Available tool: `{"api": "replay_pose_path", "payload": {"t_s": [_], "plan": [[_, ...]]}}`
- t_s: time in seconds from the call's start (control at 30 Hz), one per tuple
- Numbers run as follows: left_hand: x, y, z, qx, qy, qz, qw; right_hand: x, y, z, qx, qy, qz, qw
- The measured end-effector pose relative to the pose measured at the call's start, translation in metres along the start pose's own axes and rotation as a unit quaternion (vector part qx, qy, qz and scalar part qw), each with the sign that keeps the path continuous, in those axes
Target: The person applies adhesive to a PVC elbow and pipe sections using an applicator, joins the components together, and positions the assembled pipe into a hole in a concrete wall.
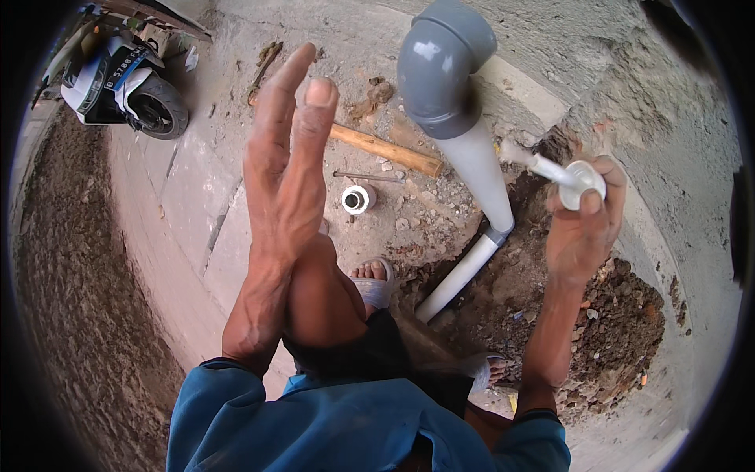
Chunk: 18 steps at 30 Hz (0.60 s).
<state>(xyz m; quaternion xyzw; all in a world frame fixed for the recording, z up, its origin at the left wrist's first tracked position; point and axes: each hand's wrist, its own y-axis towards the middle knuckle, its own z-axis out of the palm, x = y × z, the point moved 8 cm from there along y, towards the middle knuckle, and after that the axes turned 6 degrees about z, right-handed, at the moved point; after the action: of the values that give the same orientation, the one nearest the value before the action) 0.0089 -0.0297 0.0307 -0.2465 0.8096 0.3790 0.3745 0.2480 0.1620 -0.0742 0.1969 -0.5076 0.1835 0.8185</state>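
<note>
This is an outdoor spot beside a building, a paved walkway or yard turned plumbing work site. The landmark is the grey pipe elbow (pixel 440 67), which stands close to a rough cement-rendered wall (pixel 661 94) on its right. Well to the elbow's left, a motor scooter (pixel 126 90) is parked, and between the two run pale concrete slabs (pixel 185 177) with visible joints. On the near side of the elbow, the ground is broken open: a white pipe (pixel 460 277) lies in a hollow, with a heap of loose soil (pixel 621 334) beyond it to the right. Gritty rubble and a wooden handle (pixel 385 149) lie just left of the elbow.
</note>
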Motion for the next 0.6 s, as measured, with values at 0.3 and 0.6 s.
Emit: {"api": "replay_pose_path", "payload": {"t_s": [0.3, 0.6], "plan": [[-0.015, -0.021, -0.068, -0.086, -0.048, 0.073, 0.992, -0.184, -0.102, 0.137, 0.132, -0.34, 0.084, 0.927], [-0.017, -0.031, -0.052, 0.045, -0.077, -0.056, 0.994, -0.244, -0.107, 0.198, 0.283, -0.543, -0.034, 0.79]]}}
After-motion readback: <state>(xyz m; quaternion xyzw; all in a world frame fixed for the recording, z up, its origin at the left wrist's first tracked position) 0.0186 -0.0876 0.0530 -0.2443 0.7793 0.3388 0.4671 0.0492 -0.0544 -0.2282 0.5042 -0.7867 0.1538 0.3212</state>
